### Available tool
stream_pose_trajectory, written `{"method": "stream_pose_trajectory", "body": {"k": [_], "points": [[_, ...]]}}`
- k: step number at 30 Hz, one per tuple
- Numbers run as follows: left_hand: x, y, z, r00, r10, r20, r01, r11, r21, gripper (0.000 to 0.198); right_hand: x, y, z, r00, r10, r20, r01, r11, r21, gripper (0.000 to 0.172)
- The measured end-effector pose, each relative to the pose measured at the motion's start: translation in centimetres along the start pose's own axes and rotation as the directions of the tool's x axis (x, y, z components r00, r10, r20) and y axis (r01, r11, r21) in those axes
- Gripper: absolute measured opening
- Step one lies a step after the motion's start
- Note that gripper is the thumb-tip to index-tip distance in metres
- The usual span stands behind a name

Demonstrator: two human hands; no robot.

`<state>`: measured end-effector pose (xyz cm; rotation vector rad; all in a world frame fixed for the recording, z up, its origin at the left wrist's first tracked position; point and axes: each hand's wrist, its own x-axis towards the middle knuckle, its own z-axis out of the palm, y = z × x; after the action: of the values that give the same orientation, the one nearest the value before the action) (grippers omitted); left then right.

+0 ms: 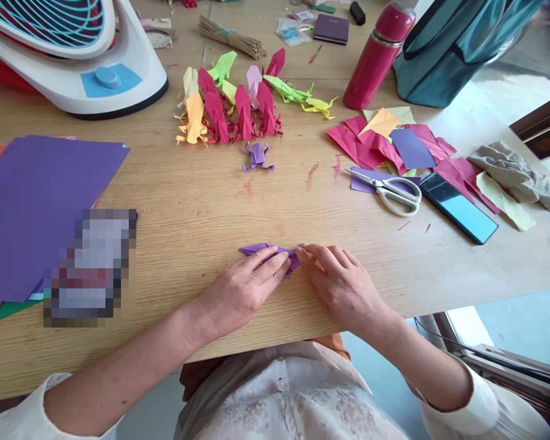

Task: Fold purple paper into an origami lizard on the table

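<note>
Purple paper (256, 249), beneath left grip (242, 290), touching right grip (343, 284)

Bright daylight from the right, soft shadows, sharp centre, edges bowed, one pixelated patch

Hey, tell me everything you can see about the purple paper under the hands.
The purple paper is a thin, creased, partly folded piece, long and narrow, lying flat on the wooden table near its front edge. Its pointed left end shows; the left hand lays fingers on its middle, the right hand touches its right end.
</note>
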<state>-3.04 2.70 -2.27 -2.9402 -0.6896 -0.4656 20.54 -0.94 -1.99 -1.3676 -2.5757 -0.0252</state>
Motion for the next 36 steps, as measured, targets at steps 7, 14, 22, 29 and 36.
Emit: {"method": "stream_pose_trajectory", "body": {"k": [7, 14, 22, 29, 36], "points": [[0.0, 0.1, 0.1, 0.999, -0.007, -0.038, 0.008, 1.000, 0.022, 0.037, 0.0, 0.2, -0.3, 0.997, -0.054, -0.049, 0.055, 0.998, 0.027, 0.037], [0.1, 0.2, -0.1, 1.000, -0.025, 0.010, 0.025, 1.000, 0.001, 0.039, -0.8, 0.7, 0.3, 0.990, -0.058, -0.129, 0.072, 0.992, 0.108, 0.038], [-0.1, 0.0, 0.1, 1.000, -0.024, -0.011, 0.023, 0.999, -0.029, 0.037, 0.4, 0.7, 0.3, 1.000, -0.006, -0.001, 0.006, 0.998, 0.069, 0.046], [0.1, -0.1, 0.0, 1.000, -0.014, -0.027, 0.013, 1.000, -0.027, 0.036, 1.1, 0.6, 0.1, 0.998, -0.016, 0.063, 0.015, 1.000, 0.014, 0.043], [0.1, 0.1, 0.0, 0.999, -0.030, -0.044, 0.029, 0.999, -0.023, 0.035, -0.5, 1.3, 0.0, 0.997, -0.009, -0.078, 0.019, 0.992, 0.128, 0.045]]}}
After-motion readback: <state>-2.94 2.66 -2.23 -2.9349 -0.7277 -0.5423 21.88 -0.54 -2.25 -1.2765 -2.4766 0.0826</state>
